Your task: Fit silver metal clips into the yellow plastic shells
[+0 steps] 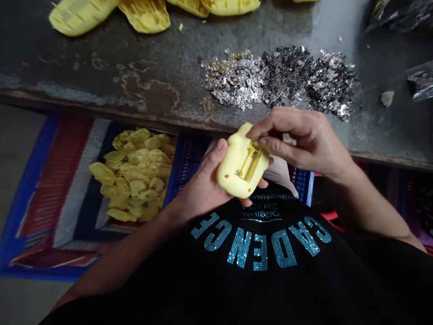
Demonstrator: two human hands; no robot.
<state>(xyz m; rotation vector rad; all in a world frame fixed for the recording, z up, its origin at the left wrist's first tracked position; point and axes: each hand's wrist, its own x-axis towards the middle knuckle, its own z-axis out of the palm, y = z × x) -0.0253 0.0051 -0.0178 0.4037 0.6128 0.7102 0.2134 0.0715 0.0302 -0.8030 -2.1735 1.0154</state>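
In the head view, a pale yellow plastic toy housing (232, 158) rests in my left hand (203, 187), with the thumb along its side and the fingers beneath. Its open battery compartment (252, 164) faces up, and coiled metal contacts show inside. My right hand (309, 142) is closed in a pinch at the upper end of that compartment, fingertips touching the housing. Whatever is between those fingertips is too small or hidden to name. Just beyond the right hand, small metal contact plates (237, 83) lie heaped on the worn workbench (101, 85).
Darker metal pieces (289, 74) and another shiny pile (333, 81) adjoin the first heap. Several yellow shells (145, 16) lie along the far side. A blue crate (25, 271) at lower left holds yellow parts (135, 171). Plastic bags (399, 18) sit at far right.
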